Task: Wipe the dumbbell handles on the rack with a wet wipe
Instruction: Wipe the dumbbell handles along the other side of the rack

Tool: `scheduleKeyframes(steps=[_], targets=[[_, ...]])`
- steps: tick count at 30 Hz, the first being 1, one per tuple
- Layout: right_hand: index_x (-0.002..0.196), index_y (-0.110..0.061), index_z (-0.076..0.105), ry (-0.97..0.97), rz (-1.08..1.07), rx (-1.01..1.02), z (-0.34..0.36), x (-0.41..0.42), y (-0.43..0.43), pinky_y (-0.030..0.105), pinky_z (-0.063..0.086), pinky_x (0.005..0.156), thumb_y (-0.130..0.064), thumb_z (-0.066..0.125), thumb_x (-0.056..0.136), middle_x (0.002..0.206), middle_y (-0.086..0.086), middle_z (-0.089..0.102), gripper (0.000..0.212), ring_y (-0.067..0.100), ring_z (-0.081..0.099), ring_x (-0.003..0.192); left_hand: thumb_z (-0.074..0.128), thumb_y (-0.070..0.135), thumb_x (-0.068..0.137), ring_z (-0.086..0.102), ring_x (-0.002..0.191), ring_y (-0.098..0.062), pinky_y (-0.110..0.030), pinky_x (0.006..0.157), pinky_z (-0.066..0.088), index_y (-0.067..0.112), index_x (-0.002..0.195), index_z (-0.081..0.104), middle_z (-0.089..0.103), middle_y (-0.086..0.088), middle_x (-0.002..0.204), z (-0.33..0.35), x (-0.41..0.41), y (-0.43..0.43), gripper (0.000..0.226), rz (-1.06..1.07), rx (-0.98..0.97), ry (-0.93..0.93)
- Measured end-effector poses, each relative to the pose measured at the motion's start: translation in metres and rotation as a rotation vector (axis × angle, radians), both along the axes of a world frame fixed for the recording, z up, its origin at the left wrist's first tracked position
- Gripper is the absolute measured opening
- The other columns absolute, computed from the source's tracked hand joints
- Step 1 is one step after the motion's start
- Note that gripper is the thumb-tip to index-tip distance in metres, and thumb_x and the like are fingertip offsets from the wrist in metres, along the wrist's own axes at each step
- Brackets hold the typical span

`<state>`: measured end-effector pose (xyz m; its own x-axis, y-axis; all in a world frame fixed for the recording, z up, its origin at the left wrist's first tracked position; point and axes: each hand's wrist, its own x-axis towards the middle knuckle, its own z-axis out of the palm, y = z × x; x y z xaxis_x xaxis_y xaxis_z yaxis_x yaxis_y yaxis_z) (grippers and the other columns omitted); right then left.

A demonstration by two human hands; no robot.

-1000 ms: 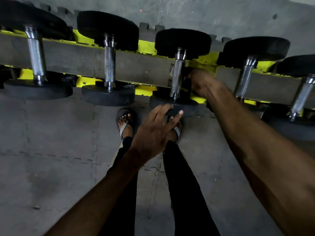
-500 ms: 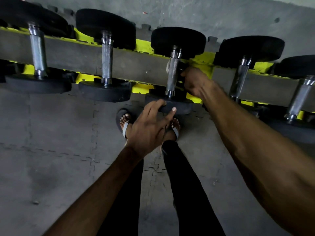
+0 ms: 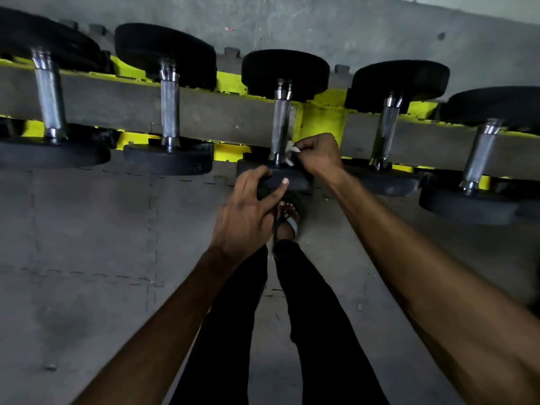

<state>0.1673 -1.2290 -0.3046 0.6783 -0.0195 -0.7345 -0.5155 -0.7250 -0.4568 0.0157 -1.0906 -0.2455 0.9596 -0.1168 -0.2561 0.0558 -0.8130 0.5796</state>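
5 dumbbells [image 3: 168, 112] are laid side by side across the rack [image 3: 233, 121], each bar bridging the grey rail with a black head hung off either side, so every handle is left bare and reachable from the front.

The 3rd dumbbell [image 3: 285, 74] is the one being worked. Its near head [image 3: 295, 184] is gripped by the left hand [image 3: 245, 211], fingers [image 3: 257, 172] curled over the top edge and thumb pressed on the face. This is judged to be a brace, so that the bar is not rolled in its cradle by the rubbing.

The wipe [image 3: 289, 148], a small white scrap, is pinched in the clenched fingers of the right hand [image 3: 320, 154]. It is held touching the right side of the handle [image 3: 281, 124], low down, just above the chrome collar next to the near head. It is bunched rather than spread, which likely lets pressure be put into the knurling.

The upper stretch of that handle is uncovered; whether it is clean cannot be told. The other 4 dumbbells are touched by neither hand.

A sandalled foot [image 3: 287, 220] is seen on the floor [image 3: 87, 258] just below the near head, 1 more reason for a firm grip there.
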Motion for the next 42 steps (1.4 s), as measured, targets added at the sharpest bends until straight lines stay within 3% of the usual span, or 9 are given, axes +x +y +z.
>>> scheduleKeyframes(steps=[4, 8, 11, 16, 19, 25, 32, 37, 42], targets=[[0.085, -0.019, 0.078, -0.116, -0.062, -0.080, 0.020, -0.004, 0.012, 0.026, 0.056, 0.077, -0.030, 0.086, 0.067, 0.096, 0.001, 0.076, 0.023, 0.017, 0.071, 0.093, 0.060, 0.007, 0.076, 0.041, 0.136, -0.032, -0.041, 0.085, 0.059, 0.014, 0.140, 0.061, 0.043, -0.019, 0.145, 0.004, -0.001, -0.007, 0.065, 0.027, -0.012, -0.003], [0.089, -0.014, 0.079, -0.149, -0.008, 0.025, 0.036, -0.003, 0.010, 0.033, 0.056, 0.074, -0.033, 0.083, 0.072, 0.089, 0.007, 0.076, 0.026, 0.020, 0.070, 0.082, 0.065, 0.003, 0.072, 0.039, 0.138, -0.035, -0.049, 0.101, 0.053, 0.006, 0.132, 0.065, 0.043, -0.021, 0.146, 0.006, -0.003, -0.037, 0.061, -0.045, -0.052, 0.003], [0.092, -0.022, 0.076, -0.179, -0.062, 0.101, 0.038, 0.009, -0.025, 0.023, 0.054, 0.068, -0.026, 0.081, 0.075, 0.074, -0.003, 0.071, 0.018, 0.010, 0.065, 0.070, 0.071, 0.003, 0.068, 0.038, 0.138, -0.032, -0.042, 0.104, 0.047, 0.010, 0.137, 0.062, 0.045, -0.021, 0.148, 0.011, 0.004, -0.072, 0.070, -0.079, -0.054, 0.015], [0.085, -0.017, 0.074, -0.593, 0.158, -0.089, 0.054, 0.033, -0.136, 0.024, 0.048, 0.069, -0.029, 0.073, 0.076, 0.079, -0.004, 0.073, 0.014, 0.010, 0.070, 0.079, 0.061, 0.007, 0.072, 0.035, 0.144, -0.032, -0.037, 0.110, 0.041, 0.014, 0.153, 0.046, 0.038, -0.018, 0.154, 0.018, 0.026, -0.141, 0.082, -0.077, -0.085, 0.033], [0.086, -0.019, 0.077, -0.502, 0.295, -0.150, 0.051, 0.048, -0.178, 0.022, 0.044, 0.072, -0.025, 0.073, 0.072, 0.089, -0.001, 0.076, 0.015, 0.017, 0.071, 0.082, 0.058, 0.007, 0.072, 0.032, 0.146, -0.035, -0.043, 0.114, 0.041, 0.010, 0.152, 0.046, 0.036, -0.021, 0.155, 0.013, 0.038, -0.179, 0.082, -0.072, -0.096, 0.052], [0.091, -0.016, 0.081, -0.263, 0.608, -0.079, 0.047, 0.047, -0.175, 0.029, 0.051, 0.082, -0.031, 0.072, 0.081, 0.101, 0.004, 0.077, 0.020, 0.021, 0.070, 0.098, 0.061, 0.008, 0.069, 0.037, 0.138, -0.035, -0.039, 0.094, 0.053, 0.011, 0.143, 0.056, 0.042, -0.022, 0.147, 0.009, 0.052, -0.208, 0.074, -0.012, -0.067, 0.055], [0.080, -0.019, 0.081, -0.247, 0.453, -0.034, 0.038, 0.045, -0.188, 0.019, 0.046, 0.071, -0.023, 0.076, 0.077, 0.088, -0.001, 0.078, 0.007, 0.013, 0.072, 0.086, 0.063, 0.007, 0.067, 0.035, 0.141, -0.037, -0.042, 0.103, 0.047, 0.014, 0.147, 0.054, 0.039, -0.022, 0.149, 0.006, 0.051, -0.209, 0.080, -0.005, -0.013, 0.025], [0.073, -0.016, 0.068, -0.287, 0.339, -0.114, 0.022, 0.041, -0.186, 0.022, 0.034, 0.063, -0.039, 0.089, 0.062, 0.081, 0.000, 0.071, 0.033, 0.020, 0.067, 0.080, 0.062, 0.012, 0.069, 0.031, 0.142, -0.035, -0.039, 0.108, 0.037, 0.018, 0.149, 0.053, 0.039, -0.022, 0.151, 0.004, 0.047, -0.212, 0.081, 0.013, 0.042, 0.030], [0.068, -0.013, 0.068, -0.353, 0.139, -0.045, 0.018, 0.035, -0.181, 0.031, 0.050, 0.066, -0.034, 0.091, 0.057, 0.074, 0.002, 0.071, 0.033, 0.019, 0.067, 0.070, 0.067, 0.011, 0.068, 0.033, 0.139, -0.035, -0.039, 0.104, 0.039, 0.019, 0.147, 0.055, 0.042, -0.022, 0.149, 0.005, 0.049, -0.213, 0.081, 0.021, 0.052, 0.038]])
